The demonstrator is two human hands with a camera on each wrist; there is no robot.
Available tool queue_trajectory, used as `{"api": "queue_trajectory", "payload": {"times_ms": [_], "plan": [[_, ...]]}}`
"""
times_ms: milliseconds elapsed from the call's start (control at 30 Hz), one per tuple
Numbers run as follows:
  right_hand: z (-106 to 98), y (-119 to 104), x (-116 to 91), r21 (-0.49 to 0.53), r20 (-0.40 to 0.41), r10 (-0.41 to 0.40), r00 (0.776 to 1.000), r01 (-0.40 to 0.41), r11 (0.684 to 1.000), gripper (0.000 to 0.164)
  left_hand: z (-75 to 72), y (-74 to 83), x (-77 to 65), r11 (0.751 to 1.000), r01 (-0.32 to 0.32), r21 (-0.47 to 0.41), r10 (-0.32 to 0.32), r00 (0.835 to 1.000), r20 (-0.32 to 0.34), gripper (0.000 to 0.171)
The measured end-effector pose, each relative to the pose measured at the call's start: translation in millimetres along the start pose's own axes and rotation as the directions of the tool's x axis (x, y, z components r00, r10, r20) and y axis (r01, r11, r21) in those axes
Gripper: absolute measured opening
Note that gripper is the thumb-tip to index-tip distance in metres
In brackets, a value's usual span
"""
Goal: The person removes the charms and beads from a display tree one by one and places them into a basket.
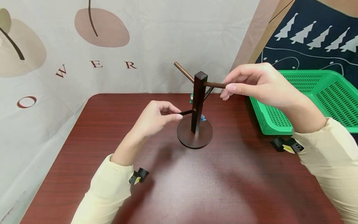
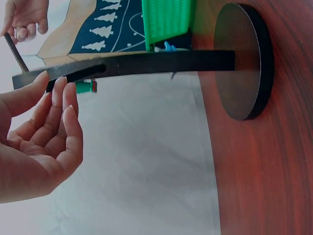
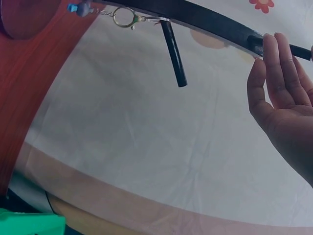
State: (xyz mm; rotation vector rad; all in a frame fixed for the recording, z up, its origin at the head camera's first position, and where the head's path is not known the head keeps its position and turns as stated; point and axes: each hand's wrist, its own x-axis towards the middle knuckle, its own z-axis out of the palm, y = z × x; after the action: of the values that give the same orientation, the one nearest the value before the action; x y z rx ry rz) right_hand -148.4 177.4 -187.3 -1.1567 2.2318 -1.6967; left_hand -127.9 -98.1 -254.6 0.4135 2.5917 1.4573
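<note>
A dark wooden stand (image 1: pixel 199 102) with a square post, round base and several pegs stands upright on the table. My left hand (image 1: pixel 153 119) pinches the end of its lower left peg (image 1: pixel 188 112) between thumb and fingers. The upper right peg (image 1: pixel 213 84) has its tip between the thumb and fingers of my right hand (image 1: pixel 260 84). A small green charm (image 2: pixel 85 87) hangs behind the post, its upper end hidden. In the right wrist view, a keychain ring (image 3: pixel 126 17) with a chain and a blue charm (image 3: pixel 73 7) hangs by another peg (image 3: pixel 174 56).
A green plastic basket (image 1: pixel 275 126) sits at the table's right side, beside a dark cloth (image 1: pixel 316 34) with white trees. Behind the reddish-brown table (image 1: pixel 92 140) hangs a pale printed curtain (image 1: pixel 167 37). Another peg (image 1: pixel 183 71) points up and left from the post.
</note>
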Motion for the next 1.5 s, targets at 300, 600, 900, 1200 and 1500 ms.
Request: {"api": "queue_trajectory", "payload": {"times_ms": [300,600,900,1200,1500], "plan": [[10.2,-2.9,3.8,0.018,0.009,0.001,1.000,-0.001,1.000,0.011,-12.0,-8.4,13.5,0.999,0.034,-0.041,-0.034,0.999,0.011,0.012],[16.0,-4.5,9.3,-0.006,0.037,0.009,0.999,-0.009,1.000,0.010,-17.8,-10.5,21.6,0.996,0.067,-0.064,-0.065,0.997,0.035,0.012],[20.6,-6.9,10.0,-0.062,0.062,0.005,0.998,-0.002,0.998,0.009,-19.1,-9.5,27.5,0.995,0.069,-0.073,-0.067,0.997,0.036,0.013],[9.7,-0.6,5.4,-0.073,0.028,0.021,0.999,-0.019,0.997,0.013,-17.2,-9.7,32.1,0.994,0.069,-0.087,-0.067,0.997,0.029,0.012],[-3.6,17.5,-1.9,-0.147,-0.074,0.112,0.991,-0.122,0.982,0.012,-16.1,-8.6,34.5,0.995,0.059,-0.080,-0.057,0.998,0.028,0.012]]}}
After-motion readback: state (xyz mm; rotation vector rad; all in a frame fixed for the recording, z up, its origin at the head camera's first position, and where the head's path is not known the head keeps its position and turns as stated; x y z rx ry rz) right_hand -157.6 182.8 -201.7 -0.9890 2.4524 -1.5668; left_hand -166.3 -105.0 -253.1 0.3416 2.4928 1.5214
